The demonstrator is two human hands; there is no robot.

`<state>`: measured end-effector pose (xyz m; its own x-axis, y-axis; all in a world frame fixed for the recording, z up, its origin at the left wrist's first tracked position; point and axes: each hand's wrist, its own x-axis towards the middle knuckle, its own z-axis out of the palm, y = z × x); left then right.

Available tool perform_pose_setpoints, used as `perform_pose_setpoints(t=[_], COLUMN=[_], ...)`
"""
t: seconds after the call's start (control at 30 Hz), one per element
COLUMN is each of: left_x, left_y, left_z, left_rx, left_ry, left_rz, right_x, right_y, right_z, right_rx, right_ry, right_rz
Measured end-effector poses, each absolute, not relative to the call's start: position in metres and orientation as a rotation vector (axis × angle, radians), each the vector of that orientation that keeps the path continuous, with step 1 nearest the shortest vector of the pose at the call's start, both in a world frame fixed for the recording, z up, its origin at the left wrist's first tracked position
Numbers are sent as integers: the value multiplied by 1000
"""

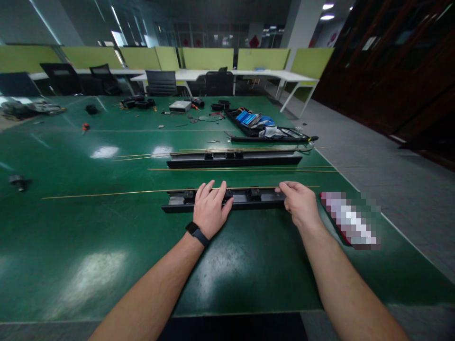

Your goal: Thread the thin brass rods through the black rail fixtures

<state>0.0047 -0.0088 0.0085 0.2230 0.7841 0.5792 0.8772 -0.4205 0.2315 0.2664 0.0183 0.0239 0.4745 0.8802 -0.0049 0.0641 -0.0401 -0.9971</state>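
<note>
A black metal channel rail (241, 205) with small black blocks (253, 193) inside it lies crosswise in front of me. Along its far edge runs a long thin brass-coloured rod (117, 193), reaching far out to the left and a little past my right hand. My left hand (209, 208) rests across the rail left of its middle, fingers stretched out over a block that it partly hides. At the rail's right end my right hand (298, 201) is closed, thumb and forefinger pinching the rod. That hand covers the rail's end.
A second black rail (234, 162) lies farther back, with more thin rods (241, 169) around it. A black tray (245, 127) holds blue packets and cloth. A blurred flat item (348, 220) lies right of my hand. The green table (88, 237) has its right edge nearby.
</note>
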Motion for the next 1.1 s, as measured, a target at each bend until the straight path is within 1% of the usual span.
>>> perform_pose_setpoints(t=[0.7, 1.1], left_x=[2, -3], left_y=[-7, -1], left_z=[2, 0], left_rx=[-2325, -2277], left_ry=[-1604, -1543], left_rz=[-1000, -1114], right_x=[265, 263], right_y=[18, 17], right_z=[25, 25], right_rx=[-1443, -1414], right_ry=[-844, -827], right_rz=[817, 823])
